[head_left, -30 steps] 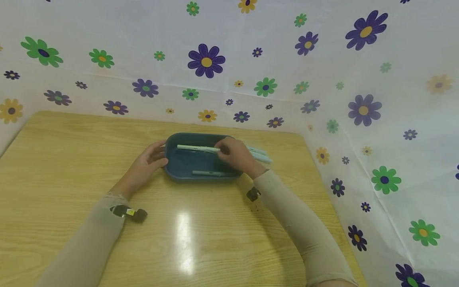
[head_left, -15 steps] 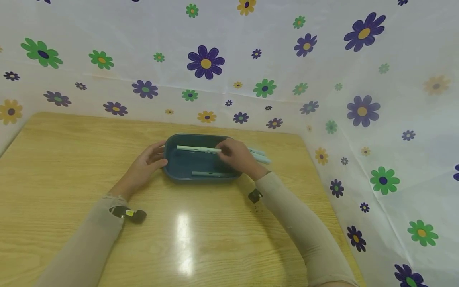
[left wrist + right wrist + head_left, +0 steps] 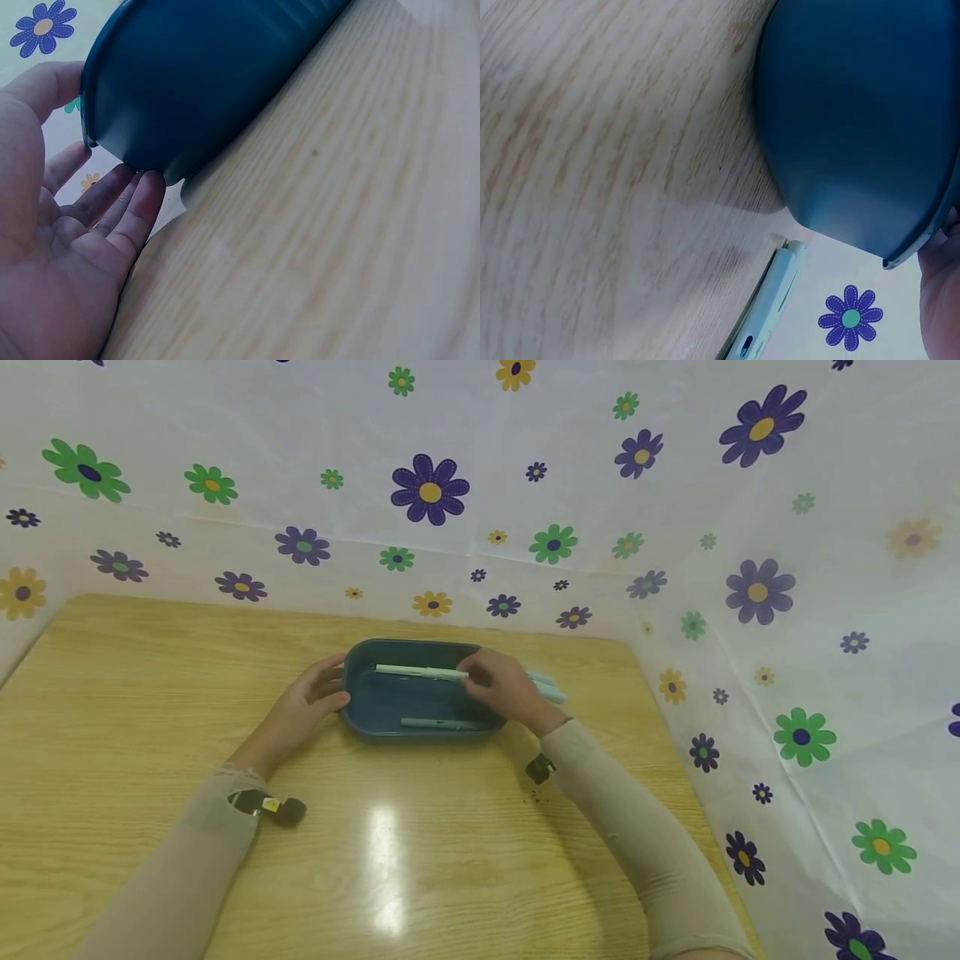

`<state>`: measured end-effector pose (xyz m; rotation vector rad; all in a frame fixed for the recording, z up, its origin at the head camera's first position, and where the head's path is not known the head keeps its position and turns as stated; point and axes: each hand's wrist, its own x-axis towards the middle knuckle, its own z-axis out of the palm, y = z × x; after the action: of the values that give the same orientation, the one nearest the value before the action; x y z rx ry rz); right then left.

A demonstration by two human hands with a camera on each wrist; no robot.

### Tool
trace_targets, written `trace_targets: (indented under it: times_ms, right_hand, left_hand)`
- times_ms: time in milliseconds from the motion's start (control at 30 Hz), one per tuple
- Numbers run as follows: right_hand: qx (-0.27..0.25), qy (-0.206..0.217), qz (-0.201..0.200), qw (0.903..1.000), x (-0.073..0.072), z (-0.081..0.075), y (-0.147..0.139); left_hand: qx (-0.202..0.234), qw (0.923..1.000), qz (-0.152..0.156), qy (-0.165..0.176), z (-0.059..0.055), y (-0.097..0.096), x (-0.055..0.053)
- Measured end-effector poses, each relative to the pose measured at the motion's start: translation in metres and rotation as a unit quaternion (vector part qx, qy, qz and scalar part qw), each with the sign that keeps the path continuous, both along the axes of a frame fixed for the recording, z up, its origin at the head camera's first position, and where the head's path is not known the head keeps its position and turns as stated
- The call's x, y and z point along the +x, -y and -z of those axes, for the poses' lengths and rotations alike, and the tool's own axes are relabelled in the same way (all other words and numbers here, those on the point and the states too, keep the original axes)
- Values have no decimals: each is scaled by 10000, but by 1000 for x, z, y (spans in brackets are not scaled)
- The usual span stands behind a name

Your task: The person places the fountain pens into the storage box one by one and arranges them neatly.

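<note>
In the head view, a dark blue tray (image 3: 397, 735) with rounded corners sits on the table. My left hand (image 3: 303, 697) is at its left end, fingers spread and lightly bent; in the left wrist view, fingertips (image 3: 150, 180) touch the tray's outer wall (image 3: 187, 90). Over the tray's right side, my right hand (image 3: 502, 685) pinches the right end of a pale, whitish pen (image 3: 420, 672), which lies level along the far side. A second pen (image 3: 438, 723), blue-green, rests inside near the front wall. The right wrist view hides most of the right hand behind the tray.
Several pale blue pens (image 3: 551, 692) lie on the wooden table (image 3: 337, 860) just right of the tray, partly behind the right hand. A white flowered cloth (image 3: 487, 443) rises along the table's back and right edges.
The right hand and the whitish pen have shifted slightly to the right. The left hand and the tray have stayed nearly still.
</note>
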<state>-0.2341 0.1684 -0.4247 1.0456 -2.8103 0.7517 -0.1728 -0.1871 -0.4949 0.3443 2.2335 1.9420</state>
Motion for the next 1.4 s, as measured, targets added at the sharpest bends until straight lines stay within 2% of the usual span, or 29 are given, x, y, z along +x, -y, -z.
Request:
trace_targets:
  times_ms: [800,967,1400]
  right_hand:
    - [-116,-448,-116,9989,2,0,-25]
    - [-63,-389,8,9992,4,-1,-31]
    - [-549,-256,1,9982,10,-3,-46]
  left_hand:
    - [9,10000,4,30,2,1,-2]
    - [-1,10000,15,65,3,1,-2]
    - [2,10000,26,14,2,1,-2]
